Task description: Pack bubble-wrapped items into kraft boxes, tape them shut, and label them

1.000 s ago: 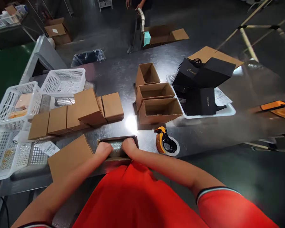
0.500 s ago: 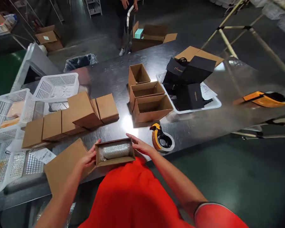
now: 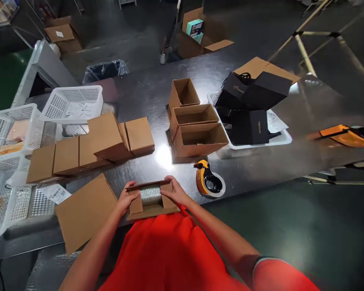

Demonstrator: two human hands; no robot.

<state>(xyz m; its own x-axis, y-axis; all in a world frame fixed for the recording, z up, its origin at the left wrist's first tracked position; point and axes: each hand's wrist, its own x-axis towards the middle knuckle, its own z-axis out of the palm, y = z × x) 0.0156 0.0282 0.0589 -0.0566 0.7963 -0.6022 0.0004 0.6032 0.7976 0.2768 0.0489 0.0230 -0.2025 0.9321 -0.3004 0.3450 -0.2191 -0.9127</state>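
Note:
A small cardboard box (image 3: pixel 154 211) lies at the table's near edge, against the red shirt. Inside it is a bubble-wrapped bundle (image 3: pixel 151 195); what is within the wrap cannot be made out. My left hand (image 3: pixel 128 199) grips the box's left end, fingers on the short flap folded inward there. At the opposite end my right hand (image 3: pixel 176 193) pinches the other short flap, also bent in over the bundle. The long flap nearest me stands outward. Right of the box sits an orange tape dispenser (image 3: pixel 201 182) with a roll of tape, touched by neither hand.
Three open cardboard boxes (image 3: pixel 200 139) stand mid-table beside a white basket (image 3: pixel 261 143) of black gift bags (image 3: pixel 250 125). Several closed boxes (image 3: pixel 66 155), a flat cardboard piece (image 3: pixel 85 210) and white baskets (image 3: pixel 79 93) occupy the left. Another tape dispenser (image 3: pixel 336 133) lies far right.
Both short end flaps have been folded inward over the bubble-wrapped bundle, and my hands have moved onto them. The box has shifted slightly right, and the view has tilted down.

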